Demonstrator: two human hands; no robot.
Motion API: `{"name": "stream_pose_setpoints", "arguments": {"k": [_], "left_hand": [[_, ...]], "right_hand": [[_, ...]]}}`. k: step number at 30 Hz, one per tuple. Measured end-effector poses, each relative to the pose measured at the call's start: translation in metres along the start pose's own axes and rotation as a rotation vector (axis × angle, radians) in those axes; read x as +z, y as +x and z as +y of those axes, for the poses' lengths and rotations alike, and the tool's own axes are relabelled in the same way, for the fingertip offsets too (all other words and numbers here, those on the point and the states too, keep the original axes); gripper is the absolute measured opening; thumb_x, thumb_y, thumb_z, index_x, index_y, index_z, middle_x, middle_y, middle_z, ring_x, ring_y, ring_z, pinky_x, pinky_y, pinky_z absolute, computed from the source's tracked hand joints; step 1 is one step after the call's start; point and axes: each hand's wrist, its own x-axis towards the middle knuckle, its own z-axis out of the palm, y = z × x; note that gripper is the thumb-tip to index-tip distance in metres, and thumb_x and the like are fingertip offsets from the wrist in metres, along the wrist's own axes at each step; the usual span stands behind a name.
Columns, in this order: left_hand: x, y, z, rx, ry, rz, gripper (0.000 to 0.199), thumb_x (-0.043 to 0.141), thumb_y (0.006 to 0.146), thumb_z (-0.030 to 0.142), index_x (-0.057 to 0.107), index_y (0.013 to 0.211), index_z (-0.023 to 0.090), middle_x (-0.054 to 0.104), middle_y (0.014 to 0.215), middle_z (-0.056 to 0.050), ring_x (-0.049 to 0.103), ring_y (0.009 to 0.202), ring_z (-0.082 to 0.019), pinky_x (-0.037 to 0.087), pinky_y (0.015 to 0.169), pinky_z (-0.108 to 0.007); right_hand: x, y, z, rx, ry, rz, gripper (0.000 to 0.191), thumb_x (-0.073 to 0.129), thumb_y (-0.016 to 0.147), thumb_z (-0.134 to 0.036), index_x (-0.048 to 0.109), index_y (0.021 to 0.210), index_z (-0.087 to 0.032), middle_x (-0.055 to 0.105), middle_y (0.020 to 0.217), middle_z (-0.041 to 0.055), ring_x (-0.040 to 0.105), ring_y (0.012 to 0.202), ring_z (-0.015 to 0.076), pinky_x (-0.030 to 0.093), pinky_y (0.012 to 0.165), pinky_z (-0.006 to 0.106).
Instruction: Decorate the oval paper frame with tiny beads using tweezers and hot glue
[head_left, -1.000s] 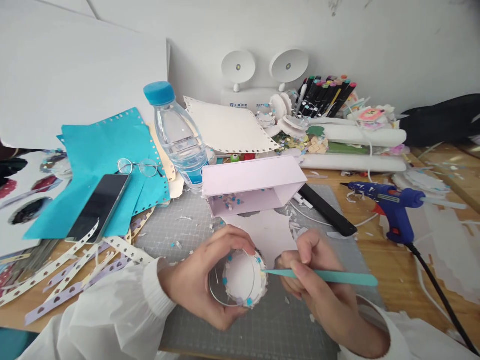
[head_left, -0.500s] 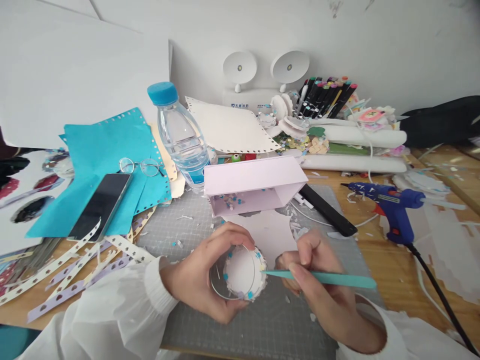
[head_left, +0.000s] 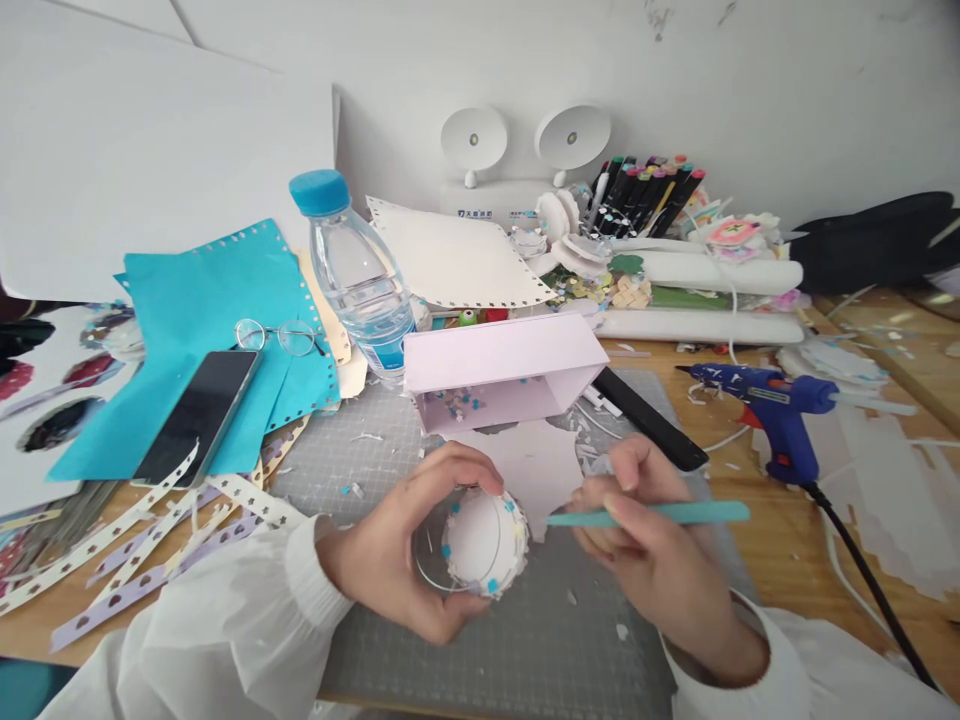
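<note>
My left hand (head_left: 420,545) curls its fingers and thumb around a small round paper piece (head_left: 482,540), white inside, with a clear curved rim and tiny blue and pale cut-outs along its edge. Between the fingers and thumb of my right hand (head_left: 652,540) lies a pair of turquoise tweezers (head_left: 694,513), the tip pointing left and just clear of the round piece's right edge. Beyond both hands, a pale lilac paper box (head_left: 506,355) rests on its side with small paper shapes inside. A torn-edged pale sheet (head_left: 536,475) lies in front of it.
Under my hands is a grey cutting mat (head_left: 480,650) with scraps. A blue glue gun (head_left: 780,400) stands at the right, its cord trailing forward. At the left are a water bottle (head_left: 356,270), a phone (head_left: 199,415), glasses (head_left: 281,338) and punched strips (head_left: 157,575). Markers (head_left: 649,195) stand behind.
My right hand has drawn the tweezers up and right, so their tip has left the round piece's edge. My left hand keeps its grip. The whole view has shifted slightly.
</note>
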Motion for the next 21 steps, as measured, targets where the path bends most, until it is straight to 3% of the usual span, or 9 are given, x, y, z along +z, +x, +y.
{"name": "stream_pose_setpoints", "arguments": {"k": [3,9,14,17,21], "left_hand": [[-0.001,0.000,0.001,-0.016,0.004,-0.031,0.066,0.066,0.056,0.016,0.046,0.118,0.018,0.049,0.111,-0.012,0.050,0.102,-0.027,0.044,0.087,-0.040],[0.002,-0.002,-0.003,-0.037,0.073,-0.259,0.074,0.071,0.058,0.023,0.041,0.125,0.018,0.056,0.114,-0.013,0.055,0.101,-0.027,0.046,0.087,-0.039],[0.005,-0.005,-0.008,0.070,0.271,-0.381,0.081,0.076,0.061,0.035,0.036,0.130,0.018,0.059,0.113,-0.014,0.055,0.104,-0.029,0.043,0.092,-0.041],[0.005,-0.006,-0.010,0.124,0.356,-0.377,0.081,0.074,0.068,0.044,0.032,0.133,0.017,0.061,0.111,-0.015,0.056,0.103,-0.030,0.042,0.090,-0.041],[0.003,-0.006,-0.013,0.135,0.404,-0.362,0.085,0.074,0.066,0.052,0.032,0.132,0.019,0.062,0.110,-0.014,0.058,0.099,-0.030,0.040,0.087,-0.040]], "right_hand": [[-0.006,0.010,-0.006,-0.057,0.024,0.083,0.015,0.046,0.092,-0.021,0.042,0.079,-0.024,0.019,0.052,-0.0094,0.016,0.043,0.0068,0.024,0.043,0.020],[-0.016,0.022,0.003,-0.040,-0.084,0.193,0.015,0.052,0.090,-0.026,0.044,0.078,-0.024,0.028,0.049,-0.0099,0.026,0.043,0.0068,0.030,0.046,0.021],[-0.020,0.025,0.016,0.015,-0.219,0.149,0.015,0.056,0.090,-0.031,0.047,0.082,-0.023,0.040,0.052,-0.0089,0.037,0.047,0.0066,0.033,0.049,0.021],[-0.021,0.025,0.017,0.011,-0.335,0.110,0.014,0.056,0.090,-0.033,0.048,0.085,-0.023,0.045,0.058,-0.0072,0.043,0.052,0.0072,0.035,0.051,0.022],[-0.020,0.026,0.015,0.016,-0.480,0.081,0.015,0.056,0.090,-0.036,0.048,0.087,-0.023,0.053,0.063,-0.0054,0.048,0.056,0.0087,0.038,0.052,0.022]]}}
